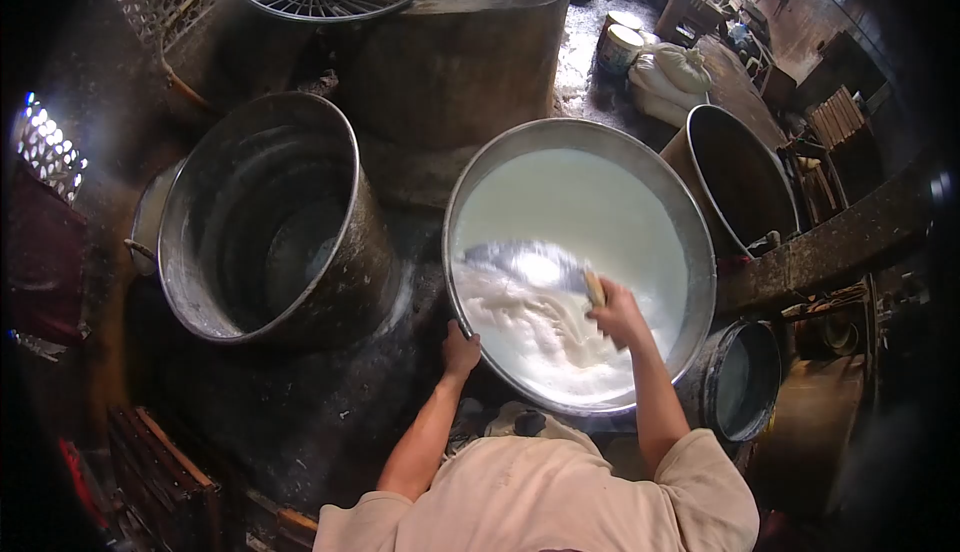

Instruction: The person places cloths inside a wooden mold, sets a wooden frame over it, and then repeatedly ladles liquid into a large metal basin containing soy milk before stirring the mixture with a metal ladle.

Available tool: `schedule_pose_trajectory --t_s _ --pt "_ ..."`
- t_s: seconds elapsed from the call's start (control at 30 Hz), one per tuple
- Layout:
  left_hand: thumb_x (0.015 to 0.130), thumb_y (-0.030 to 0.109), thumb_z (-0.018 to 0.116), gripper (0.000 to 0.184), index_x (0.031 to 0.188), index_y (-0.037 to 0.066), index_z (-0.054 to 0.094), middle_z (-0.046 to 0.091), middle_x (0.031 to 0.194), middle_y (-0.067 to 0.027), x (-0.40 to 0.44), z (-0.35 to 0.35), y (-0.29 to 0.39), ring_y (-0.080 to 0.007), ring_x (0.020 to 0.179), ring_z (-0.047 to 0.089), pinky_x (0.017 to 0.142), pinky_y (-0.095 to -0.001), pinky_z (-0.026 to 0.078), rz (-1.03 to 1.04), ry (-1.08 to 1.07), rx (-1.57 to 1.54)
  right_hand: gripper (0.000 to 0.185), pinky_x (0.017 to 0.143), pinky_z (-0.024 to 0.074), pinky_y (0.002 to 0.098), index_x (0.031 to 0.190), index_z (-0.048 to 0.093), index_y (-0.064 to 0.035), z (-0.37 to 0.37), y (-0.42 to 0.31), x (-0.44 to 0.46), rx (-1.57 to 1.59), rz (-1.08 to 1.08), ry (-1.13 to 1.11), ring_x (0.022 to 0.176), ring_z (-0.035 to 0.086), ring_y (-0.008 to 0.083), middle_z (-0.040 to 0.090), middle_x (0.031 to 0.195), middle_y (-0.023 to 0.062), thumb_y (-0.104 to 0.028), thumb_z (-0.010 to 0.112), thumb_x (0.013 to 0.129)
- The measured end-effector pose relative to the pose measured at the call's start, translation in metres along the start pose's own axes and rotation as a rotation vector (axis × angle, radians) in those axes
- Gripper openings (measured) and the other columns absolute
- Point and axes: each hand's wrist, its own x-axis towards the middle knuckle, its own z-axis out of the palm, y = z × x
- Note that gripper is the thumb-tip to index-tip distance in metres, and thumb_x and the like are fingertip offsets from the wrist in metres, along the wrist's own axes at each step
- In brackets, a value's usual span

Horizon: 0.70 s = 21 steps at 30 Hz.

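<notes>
A large round metal vat stands in front of me, filled with milky white liquid. Thick white foam covers its near part. My left hand grips the vat's near-left rim. Above the foam, my right hand is closed round the pale handle of a broad, shiny metal scoop. The scoop's head points left and lies at the border of foam and smooth liquid. It is blurred, so its exact shape and how deep it sits are unclear.
Left of the vat is a deep metal pot, with some residue at its bottom. Another tall metal container and a smaller bucket stand at the right. Beyond are a round slatted metal grate, white sacks and a wooden beam.
</notes>
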Motion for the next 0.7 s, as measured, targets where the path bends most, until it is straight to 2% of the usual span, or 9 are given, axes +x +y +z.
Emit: schedule_pose_trajectory --t_s 0.1,0.17,0.27,0.37,0.5,0.67,0.7 --pt "0.079 0.019 0.061 0.057 0.127 0.003 0.034 0.056 0.110 -0.0274 0.001 0.001 0.001 -0.0427 0.104 0.054 0.089 -0.0462 0.043 -0.031 -0.007 -0.016 0.046 0.046 0.0503 0.0354 0.111 0.054 -0.0015 0.012 -0.022 0.065 -0.201 -0.225 0.174 0.050 0.061 0.0206 0.062 0.066 0.0142 -0.005 0.063 0.067" --pt "0.079 0.018 0.061 0.054 0.124 0.004 0.035 0.058 0.106 -0.0261 0.000 0.003 0.000 -0.0423 0.099 0.056 0.085 -0.0467 0.044 0.005 0.020 -0.012 0.037 0.050 0.0514 0.0384 0.103 0.058 0.0003 0.025 -0.017 0.110 -0.309 -0.214 0.222 0.052 0.063 0.0255 0.063 0.066 0.0173 -0.005 0.061 0.067" --pt "0.079 0.018 0.061 0.047 0.118 0.005 0.037 0.058 0.101 -0.0249 -0.003 -0.001 0.005 -0.0415 0.094 0.057 0.082 -0.0476 0.045 -0.013 0.024 -0.028 0.025 0.054 0.0520 0.0382 0.092 0.062 0.0025 0.031 -0.006 0.135 -0.373 0.008 0.074 0.056 0.064 0.0283 0.063 0.068 0.0187 -0.004 0.058 0.068" --pt "0.079 0.018 0.061 0.045 0.116 0.005 0.038 0.058 0.102 -0.0256 0.000 0.001 0.003 -0.0419 0.095 0.057 0.083 -0.0480 0.044 -0.018 0.026 -0.019 0.016 0.056 0.0522 0.0379 0.082 0.063 0.0038 0.037 0.024 0.128 -0.444 0.123 0.008 0.062 0.065 0.0296 0.064 0.072 0.0198 -0.005 0.058 0.069" --pt "0.079 0.018 0.061 0.045 0.116 0.005 0.038 0.058 0.102 -0.0259 0.003 0.006 -0.002 -0.0421 0.096 0.057 0.084 -0.0482 0.044 0.001 0.051 -0.035 0.018 0.060 0.0518 0.0389 0.083 0.063 0.0033 0.040 0.079 0.105 -0.443 0.209 -0.007 0.068 0.066 0.0296 0.064 0.074 0.0206 -0.008 0.060 0.069" --pt "0.077 0.015 0.061 0.042 0.113 0.004 0.042 0.059 0.103 -0.0251 0.003 0.007 -0.002 -0.0415 0.098 0.057 0.085 -0.0461 0.044 -0.001 0.064 -0.048 0.020 0.058 0.0516 0.0389 0.085 0.063 0.0033 0.034 0.139 0.059 -0.449 0.261 0.029 0.067 0.066 0.0294 0.064 0.074 0.0201 -0.008 0.060 0.069" --pt "0.077 0.014 0.061 0.042 0.112 0.003 0.042 0.059 0.103 -0.0247 0.001 0.006 0.000 -0.0414 0.098 0.057 0.085 -0.0458 0.044 -0.001 0.069 -0.056 0.020 0.054 0.0503 0.0381 0.086 0.062 0.0033 0.030 0.153 0.049 -0.432 0.252 0.008 0.062 0.064 0.0282 0.063 0.070 0.0193 -0.007 0.058 0.070"
